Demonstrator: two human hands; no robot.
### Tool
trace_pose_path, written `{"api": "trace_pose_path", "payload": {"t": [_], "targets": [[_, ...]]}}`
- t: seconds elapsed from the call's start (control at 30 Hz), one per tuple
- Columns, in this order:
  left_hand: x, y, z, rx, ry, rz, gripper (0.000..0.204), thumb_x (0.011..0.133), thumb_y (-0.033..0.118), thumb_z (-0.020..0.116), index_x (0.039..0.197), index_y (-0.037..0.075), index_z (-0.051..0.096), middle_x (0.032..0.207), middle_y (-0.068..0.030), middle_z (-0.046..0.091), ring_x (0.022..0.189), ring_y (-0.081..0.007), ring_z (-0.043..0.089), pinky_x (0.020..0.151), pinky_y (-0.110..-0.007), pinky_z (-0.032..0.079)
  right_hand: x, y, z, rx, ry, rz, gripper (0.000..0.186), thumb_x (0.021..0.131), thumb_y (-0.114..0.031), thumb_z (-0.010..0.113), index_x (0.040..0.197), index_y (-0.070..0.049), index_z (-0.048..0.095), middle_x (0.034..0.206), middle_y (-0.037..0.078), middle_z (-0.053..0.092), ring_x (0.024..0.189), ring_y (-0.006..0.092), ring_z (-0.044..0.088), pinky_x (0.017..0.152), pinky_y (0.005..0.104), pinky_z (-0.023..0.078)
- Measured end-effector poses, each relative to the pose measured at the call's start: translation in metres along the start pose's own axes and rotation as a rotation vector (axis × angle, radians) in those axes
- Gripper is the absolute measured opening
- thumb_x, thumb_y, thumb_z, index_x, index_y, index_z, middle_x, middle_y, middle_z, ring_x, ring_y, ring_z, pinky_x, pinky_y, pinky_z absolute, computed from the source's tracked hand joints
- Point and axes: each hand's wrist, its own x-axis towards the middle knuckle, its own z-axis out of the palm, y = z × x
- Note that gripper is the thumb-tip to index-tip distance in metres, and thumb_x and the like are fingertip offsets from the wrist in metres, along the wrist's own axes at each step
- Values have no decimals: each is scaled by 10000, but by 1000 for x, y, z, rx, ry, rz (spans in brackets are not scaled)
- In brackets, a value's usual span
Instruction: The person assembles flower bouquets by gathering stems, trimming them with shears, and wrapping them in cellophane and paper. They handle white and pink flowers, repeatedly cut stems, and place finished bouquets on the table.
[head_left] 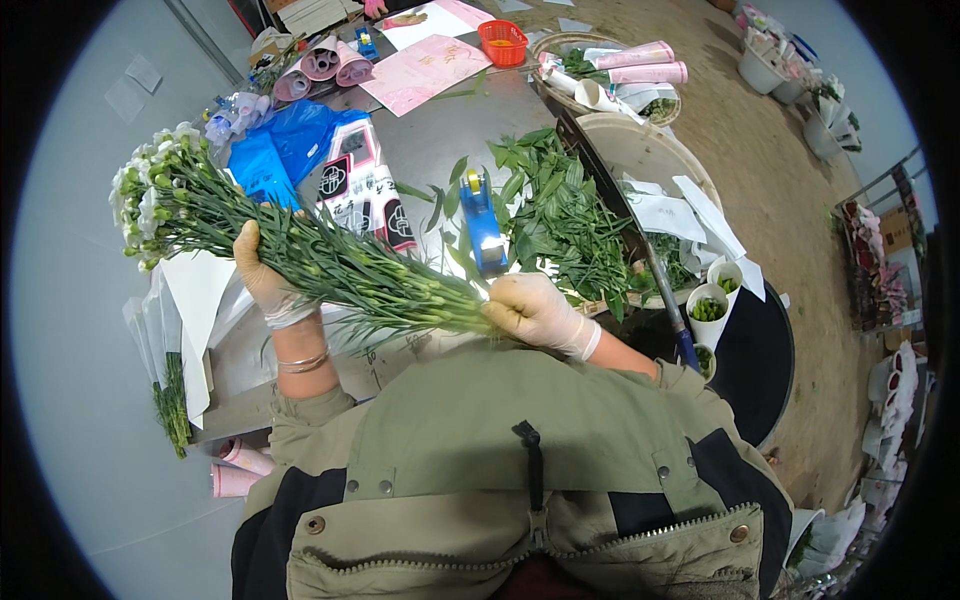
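A bunch of white carnations (150, 200) with long green stems lies diagonally between my hands. My gloved left hand (260, 270) is wrapped round it below the flower heads; my gloved right hand (535, 315) grips the stems near their lower end. Just beyond my right hand stands a blue tape dispenser (478, 215), beside a heap of loose leaves (570, 230). A long hinged cutter blade (630, 235) runs along the right side of the metal table (415, 150). Blue plastic (300, 140) and printed wrapping sheets (360, 200) lie behind the bunch.
Round tubs (650, 140) and white paper cones (710, 310) flank the table's right. A red basket (503, 40) and pink paper (425, 70) lie at the back, near another person's pink-gloved hand (376, 8). Buckets of wrapped flowers (820, 130) line the far right. Bagged stems (172, 400) hang off the left edge.
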Motion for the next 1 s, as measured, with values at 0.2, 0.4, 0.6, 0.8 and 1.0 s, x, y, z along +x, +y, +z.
{"api": "trace_pose_path", "payload": {"t": [0.2,0.4,0.6,0.8,1.0], "targets": [[6,3,-1,16,-295,142,668,894,206,540,1498,109,272,961,-49,536,839,-179,530,901,-423,398,-5,20,-13,923,478,546,301,983,-186,551,710,-82,481,591,-4,459,497,97,394,471,242,344],[1,-3,15,-182,-479,80,733,857,196,576,1510,132,252,901,-27,431,828,-167,480,926,-393,388,27,-22,-29,553,-193,320,773,849,-134,605,1520,-43,234,1361,141,498,1215,205,504,1033,359,398],[1,-14,34,-448,-711,-26,791,839,186,667,1517,182,260,906,-4,460,825,-146,505,985,-377,394,65,-54,3,707,-324,270,826,888,-176,643,1536,-19,156,1441,169,421,1309,214,410,1107,319,301],[-1,-16,36,-519,-864,-48,863,796,146,794,1502,186,301,893,14,510,827,-135,541,945,-342,394,71,-55,13,804,-176,429,416,895,-126,519,1282,25,510,1159,104,591,1080,152,524,957,314,428],[2,-14,31,-502,-873,-90,846,798,132,760,1502,228,302,874,9,496,804,-148,529,919,-369,373,64,-60,18,894,82,476,327,874,-58,441,1183,-3,534,1030,35,574,893,118,515,802,274,441]]}}
